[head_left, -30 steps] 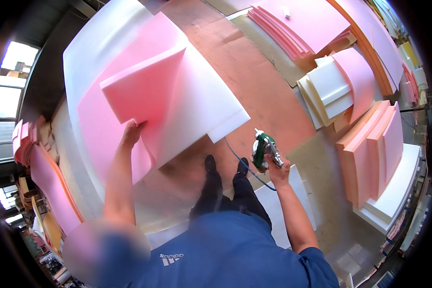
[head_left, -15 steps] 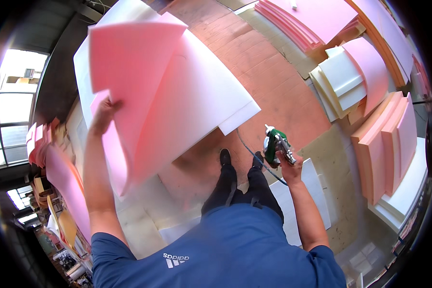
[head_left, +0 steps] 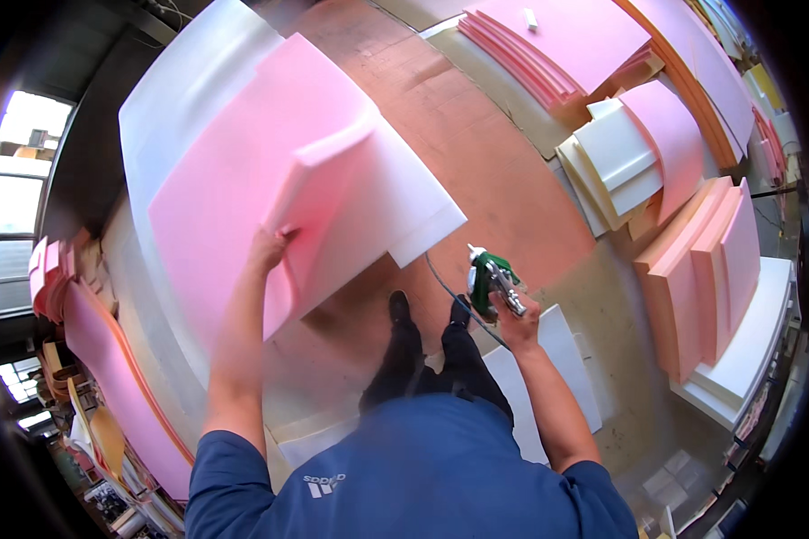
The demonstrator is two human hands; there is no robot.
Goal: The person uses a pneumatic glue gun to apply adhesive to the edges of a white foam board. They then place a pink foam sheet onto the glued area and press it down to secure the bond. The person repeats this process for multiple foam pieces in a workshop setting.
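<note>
A foam workshop with a reddish floor (head_left: 503, 171) and stacks of pink and white sheets (head_left: 710, 269) around. The left hand (head_left: 268, 247) grips the edge of a pink foam sheet (head_left: 252, 180), raised against a white foam slab (head_left: 395, 207). The right hand (head_left: 515, 316) is wrapped around a green spray gun (head_left: 490, 278), held low beside the slab; the pink sheet seems not yet laid flat

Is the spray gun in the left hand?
No, the right hand holds the spray gun; the left hand grips the pink foam.

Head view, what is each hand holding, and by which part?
Left hand grips the pink foam sheet at its near edge; right hand holds the green spray gun by its handle.
</note>
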